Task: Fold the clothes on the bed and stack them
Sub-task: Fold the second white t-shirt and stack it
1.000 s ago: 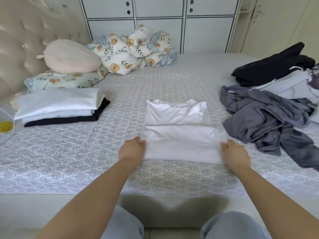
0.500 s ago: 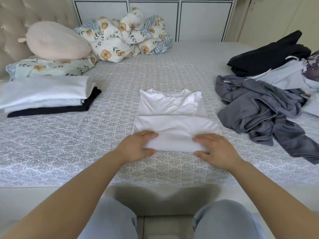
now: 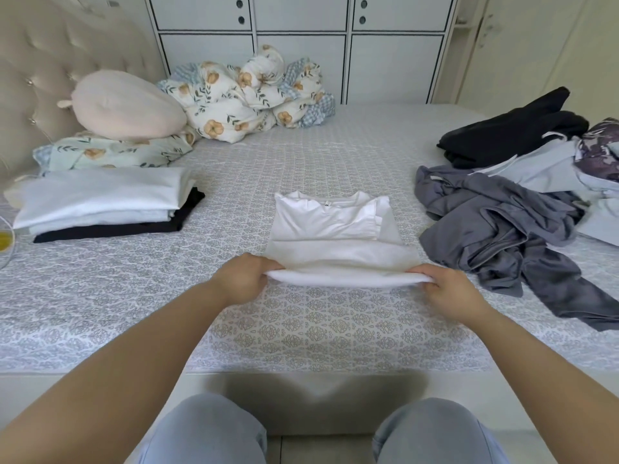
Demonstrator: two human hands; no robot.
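Observation:
A partly folded white shirt (image 3: 331,229) lies in the middle of the bed (image 3: 301,323), collar away from me. My left hand (image 3: 243,277) grips its near left corner and my right hand (image 3: 447,289) grips its near right corner. The near folded edge is lifted slightly off the bed between them. A stack of folded clothes (image 3: 100,202), white on top and black at the bottom, sits at the left. A loose pile of unfolded clothes (image 3: 522,209), grey, black, pale blue and purple, lies at the right.
A pink pillow (image 3: 124,107) rests on a floral pillow (image 3: 110,152) by the tufted headboard (image 3: 40,61). A bunched floral quilt (image 3: 248,92) sits at the far side, before white cabinets (image 3: 301,45). A glass with yellow liquid (image 3: 5,239) shows at the left edge.
My hands went from lying on the shirt's near edge to gripping its two near corners. The near edge has risen off the bed.

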